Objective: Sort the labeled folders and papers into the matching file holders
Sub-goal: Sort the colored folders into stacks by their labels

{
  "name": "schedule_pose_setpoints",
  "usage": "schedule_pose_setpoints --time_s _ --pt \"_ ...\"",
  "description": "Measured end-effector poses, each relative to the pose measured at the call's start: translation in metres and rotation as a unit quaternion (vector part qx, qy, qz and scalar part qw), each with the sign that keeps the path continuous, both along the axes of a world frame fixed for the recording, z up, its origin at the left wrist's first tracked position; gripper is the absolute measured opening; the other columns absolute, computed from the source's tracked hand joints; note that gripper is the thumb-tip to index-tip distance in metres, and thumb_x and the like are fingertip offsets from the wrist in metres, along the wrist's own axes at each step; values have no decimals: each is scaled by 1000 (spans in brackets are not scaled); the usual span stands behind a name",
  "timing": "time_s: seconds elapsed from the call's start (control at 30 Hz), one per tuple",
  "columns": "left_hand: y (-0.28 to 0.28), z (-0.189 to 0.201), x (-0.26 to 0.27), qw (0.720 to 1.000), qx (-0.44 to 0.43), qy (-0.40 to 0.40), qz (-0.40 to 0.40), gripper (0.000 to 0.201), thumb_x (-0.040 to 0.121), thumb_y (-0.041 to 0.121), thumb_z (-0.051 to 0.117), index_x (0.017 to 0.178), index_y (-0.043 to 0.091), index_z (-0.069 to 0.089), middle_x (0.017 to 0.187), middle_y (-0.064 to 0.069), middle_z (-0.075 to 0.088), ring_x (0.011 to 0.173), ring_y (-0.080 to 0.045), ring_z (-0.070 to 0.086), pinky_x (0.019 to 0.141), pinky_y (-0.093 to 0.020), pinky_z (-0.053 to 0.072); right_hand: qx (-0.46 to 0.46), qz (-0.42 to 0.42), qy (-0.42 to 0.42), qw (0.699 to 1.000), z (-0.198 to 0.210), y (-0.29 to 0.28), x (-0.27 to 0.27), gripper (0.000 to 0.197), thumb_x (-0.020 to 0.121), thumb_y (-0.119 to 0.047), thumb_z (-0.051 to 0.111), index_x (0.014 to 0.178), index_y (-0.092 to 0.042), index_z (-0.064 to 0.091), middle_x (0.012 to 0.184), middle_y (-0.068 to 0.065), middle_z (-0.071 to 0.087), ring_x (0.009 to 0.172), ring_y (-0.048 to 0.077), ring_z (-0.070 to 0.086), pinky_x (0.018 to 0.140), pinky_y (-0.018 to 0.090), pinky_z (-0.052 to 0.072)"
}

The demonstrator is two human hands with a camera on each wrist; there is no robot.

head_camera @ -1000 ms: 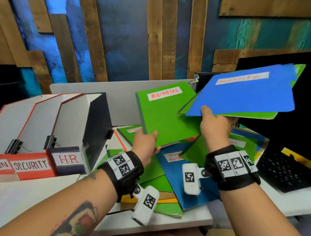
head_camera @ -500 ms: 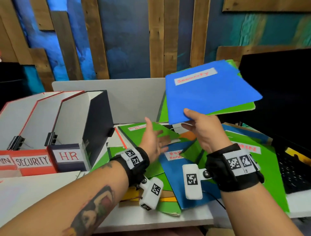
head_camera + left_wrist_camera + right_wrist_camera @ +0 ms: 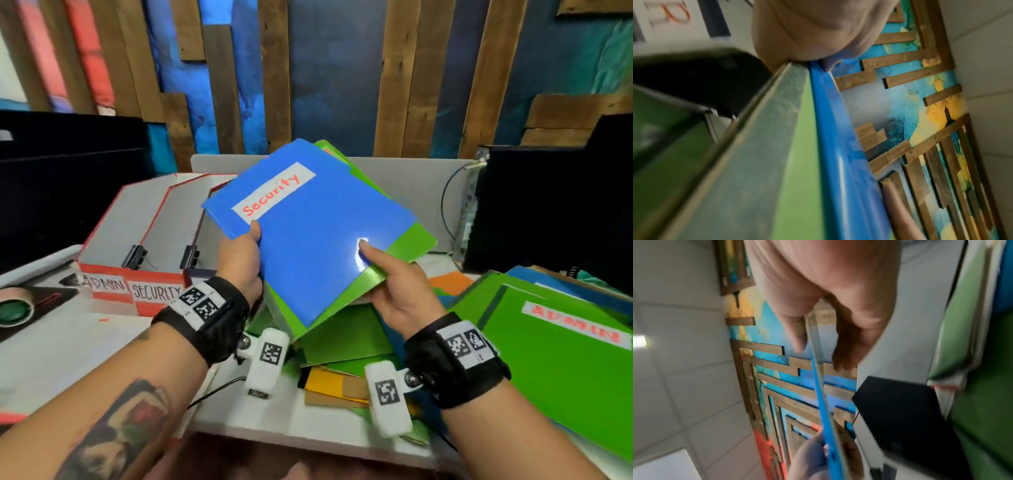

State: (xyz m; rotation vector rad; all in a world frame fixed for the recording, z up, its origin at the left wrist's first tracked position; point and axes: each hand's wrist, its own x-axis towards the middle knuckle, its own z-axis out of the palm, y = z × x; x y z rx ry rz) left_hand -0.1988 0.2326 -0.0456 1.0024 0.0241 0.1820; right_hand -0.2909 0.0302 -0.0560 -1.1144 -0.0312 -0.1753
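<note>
Both hands now hold the folder stack, where half a second ago the left hand (image 3: 241, 265) hung open below it and only the right hand (image 3: 394, 291) carried it. Since then the stack has swung over leftward, from above the right of the pile to above the desk's middle, just in front of the file holders.

That left hand grips the stack's left edge, thumb on the blue "Security" folder (image 3: 315, 233) beside its white label (image 3: 274, 194), fingers underneath. In the left wrist view the thumb (image 3: 826, 65) presses on the blue edge with the green folder (image 3: 407, 248) under it. Over on the other side, the right hand pinches the near right corner, thumb lying on the blue cover and fingers beneath the green folder, which juts out along the right and lower edges. In the right wrist view the thumb (image 3: 795, 334) and the fingers close on the thin stack from either side.

Held tilted, the stack is clear of the desk. Behind and to its left stand the red-trimmed file holders (image 3: 144, 226), at the desk's left rear, with front labels reading ADMIN (image 3: 104, 284) and SECURITY (image 3: 156, 293). Loose green, orange and brown folders (image 3: 346, 346) lie heaped under the hands near the front edge. A green "ADMIN" folder (image 3: 561, 370) lies flat towards the right edge. A roll of tape (image 3: 15, 306) sits at the far left.
</note>
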Motion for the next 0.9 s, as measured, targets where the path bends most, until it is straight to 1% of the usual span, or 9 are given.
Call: schedule_pose_setpoints --time_s 0.1,0.17,0.27,0.33,0.43,0.57,0.7,0.8,0.9 --pt "39 3 -6 996 31 -8 84 33 97 27 62 128 16 64 120 3 73 109 -19 71 95 -44 57 58 3 -28 998 -2 32 8 46 93 -3 63 139 -9 58 132 14 66 122 39 62 78 47 59" --pt "63 11 -16 982 99 -16 161 42 88 25 67 129 16 60 121 4 70 112 -17 67 96 -39 55 86 41 -49 994 -3 54 10 47 94 4 59 140 -6 57 133 14 66 122 32 63 81 40 62" --pt "99 27 -29 904 279 33 323 84 75 31 74 146 19 32 149 -7 39 137 -26 41 114 -44 37 91 104 -39 990 -9 92 12 42 93 6 58 134 -6 61 128 12 69 117 28 67 95 43 57" --pt "113 36 -42 836 427 61 339 85 78 38 73 150 28 29 163 -11 9 153 -29 10 122 -52 16 67 144 -13 987 -18 118 16 39 92 5 59 128 -6 64 125 12 71 114 28 69 96 44 57" --pt "129 31 -51 773 574 80 256 75 81 45 72 146 32 38 166 -13 -1 155 -30 -10 123 -57 5 29 201 50 978 -34 162 24 36 91 6 60 126 -2 65 126 19 69 113 34 68 90 45 59" --pt "144 2 -52 702 689 165 74 67 80 40 70 136 12 48 143 -19 45 134 -35 43 106 -41 43 -23 240 113 964 -52 213 38 35 93 11 57 126 4 65 122 23 69 104 34 72 86 45 61" --pt "161 -23 -54 620 751 204 -99 47 95 41 61 125 4 62 126 -12 64 99 -27 58 81 -32 44 -114 199 227 946 -85 244 54 31 91 12 55 121 11 64 122 29 67 111 43 65 103 59 49" --pt "172 -42 -48 579 768 225 -158 63 93 61 56 130 10 62 135 -11 62 113 -29 60 86 -35 46 -185 179 257 931 -117 245 74 41 88 4 60 128 9 58 128 29 64 106 41 66 97 54 55" --pt "172 -47 -47 565 762 245 -202 75 94 63 54 150 14 45 155 -5 45 138 -27 46 109 -38 40 -154 161 280 934 -119 243 76 25 92 1 54 116 1 62 123 26 63 101 34 63 93 47 55"
